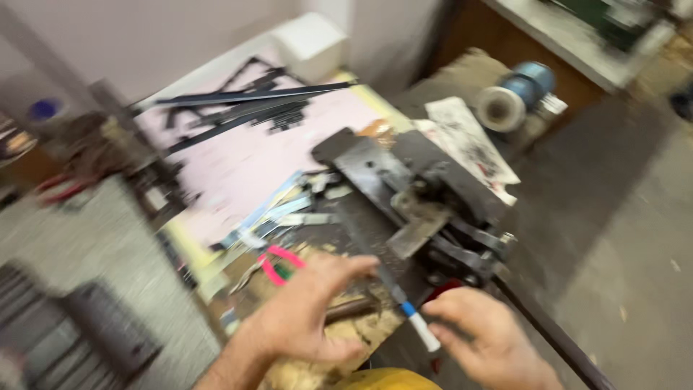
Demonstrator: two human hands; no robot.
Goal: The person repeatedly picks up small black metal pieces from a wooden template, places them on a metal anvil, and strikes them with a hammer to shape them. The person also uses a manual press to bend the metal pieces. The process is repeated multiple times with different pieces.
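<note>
The picture is blurred by motion. The left hand (307, 314) lies over the near edge of the worktop (238, 173), fingers spread and loosely curled, open; a dark rod-like tool (350, 309) sits just under its fingers, but whether the hand touches it cannot be told. The right hand (487, 336) is near it, thumb and forefinger pinching the white end of a marker (411, 314) with a blue band, which slants up toward a dark metal press (419, 198) on the worktop. Pink-handled pliers (278, 263) lie just beyond the left hand. Thin metal strips (278, 213) are scattered between the pliers and a pink sheet (253, 155). Long black bars (245, 97) lie across the far part of that sheet. A blue motor (520, 94) stands well apart, to the right.
</note>
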